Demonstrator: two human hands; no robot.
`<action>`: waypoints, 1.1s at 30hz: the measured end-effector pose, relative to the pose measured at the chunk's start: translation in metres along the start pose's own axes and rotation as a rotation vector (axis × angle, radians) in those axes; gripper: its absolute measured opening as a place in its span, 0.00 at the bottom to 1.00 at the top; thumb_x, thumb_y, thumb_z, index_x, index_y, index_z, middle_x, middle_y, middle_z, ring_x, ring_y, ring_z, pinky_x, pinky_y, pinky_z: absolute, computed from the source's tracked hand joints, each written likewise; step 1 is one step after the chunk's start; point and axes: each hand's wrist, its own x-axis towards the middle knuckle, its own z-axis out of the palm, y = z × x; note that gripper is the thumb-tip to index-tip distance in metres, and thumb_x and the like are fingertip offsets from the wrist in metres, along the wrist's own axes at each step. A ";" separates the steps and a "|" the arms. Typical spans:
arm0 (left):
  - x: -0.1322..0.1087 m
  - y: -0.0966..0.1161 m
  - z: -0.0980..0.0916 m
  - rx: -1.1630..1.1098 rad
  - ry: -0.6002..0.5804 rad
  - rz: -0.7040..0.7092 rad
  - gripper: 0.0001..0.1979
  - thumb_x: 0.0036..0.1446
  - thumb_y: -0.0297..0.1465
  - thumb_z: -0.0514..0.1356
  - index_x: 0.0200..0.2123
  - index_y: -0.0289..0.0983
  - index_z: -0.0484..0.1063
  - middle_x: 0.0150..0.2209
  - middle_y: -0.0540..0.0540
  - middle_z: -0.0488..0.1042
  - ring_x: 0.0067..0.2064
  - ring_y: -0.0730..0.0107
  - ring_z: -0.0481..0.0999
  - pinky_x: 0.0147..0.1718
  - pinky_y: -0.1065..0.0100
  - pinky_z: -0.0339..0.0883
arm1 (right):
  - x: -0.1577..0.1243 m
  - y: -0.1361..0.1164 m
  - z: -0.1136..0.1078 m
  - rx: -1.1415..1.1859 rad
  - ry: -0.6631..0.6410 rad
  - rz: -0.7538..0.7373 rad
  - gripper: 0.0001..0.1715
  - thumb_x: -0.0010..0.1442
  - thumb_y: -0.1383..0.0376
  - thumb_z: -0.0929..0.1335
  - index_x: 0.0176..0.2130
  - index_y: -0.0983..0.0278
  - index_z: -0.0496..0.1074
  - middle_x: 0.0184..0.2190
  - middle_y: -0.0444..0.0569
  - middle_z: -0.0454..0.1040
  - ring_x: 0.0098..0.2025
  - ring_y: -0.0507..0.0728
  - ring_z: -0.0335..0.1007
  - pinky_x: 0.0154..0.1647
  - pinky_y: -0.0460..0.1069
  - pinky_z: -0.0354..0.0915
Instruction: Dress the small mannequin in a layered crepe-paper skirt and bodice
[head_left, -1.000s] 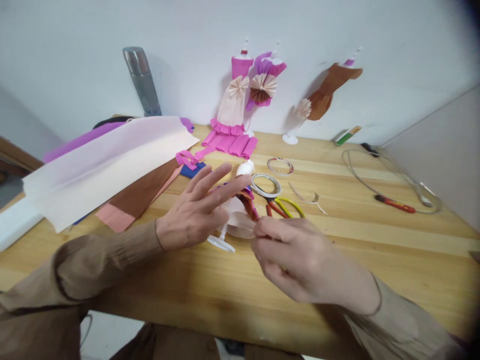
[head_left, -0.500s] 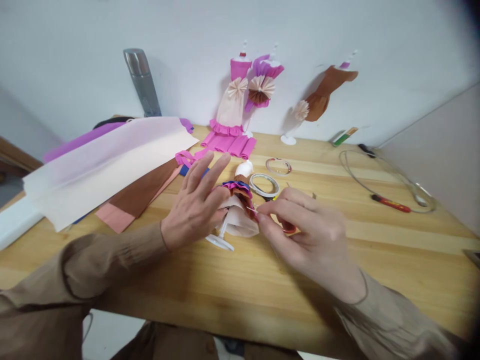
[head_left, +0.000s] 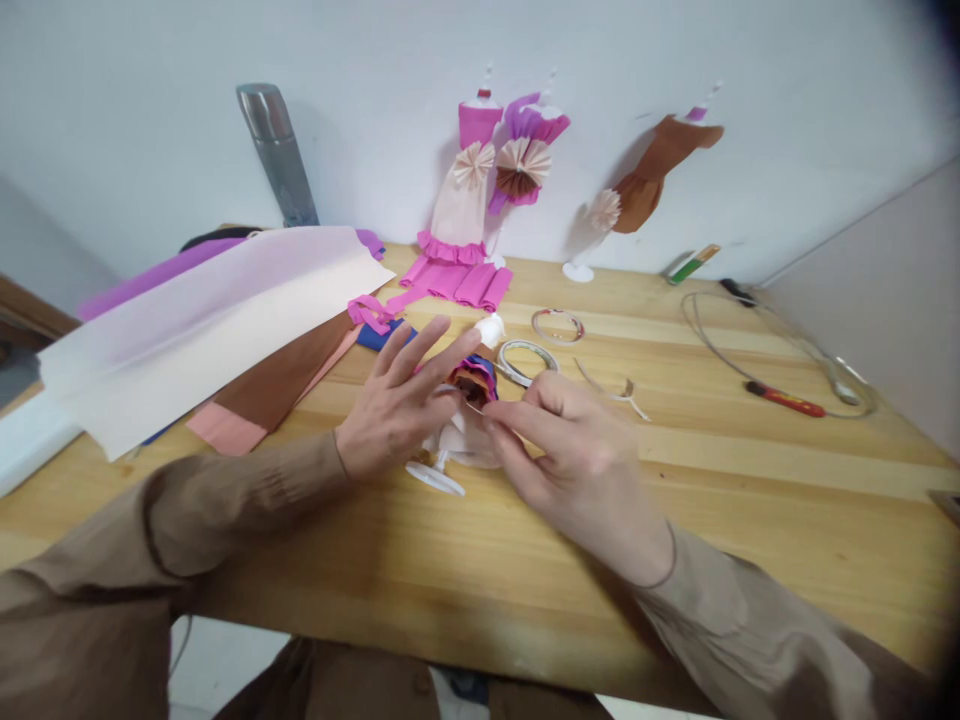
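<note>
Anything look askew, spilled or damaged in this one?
Nothing looks spilled or plainly damaged. The grey metal flask and the small brown-dressed mannequin lean outward in opposite directions, which looks odd but may be wide-lens distortion. Thin pale strips lie loose on the light wooden table.

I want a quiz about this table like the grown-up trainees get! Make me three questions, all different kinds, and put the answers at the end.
1. How many dressed figures stand along the wall?

2. What colour is the dress on the wall figure farthest right?
A) green
B) brown
C) yellow

3. True or false: the left hand and the right hand are both close to the little ruffled figure.

Key:
1. Three
2. B
3. True
</note>
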 end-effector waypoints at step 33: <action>-0.007 -0.001 0.015 -0.074 -0.017 -0.190 0.14 0.68 0.31 0.48 0.39 0.40 0.73 0.60 0.50 0.72 0.68 0.65 0.59 0.70 0.53 0.46 | -0.002 0.013 0.043 -0.225 -0.060 0.083 0.11 0.64 0.65 0.67 0.33 0.59 0.79 0.57 0.52 0.71 0.67 0.71 0.53 0.61 0.69 0.56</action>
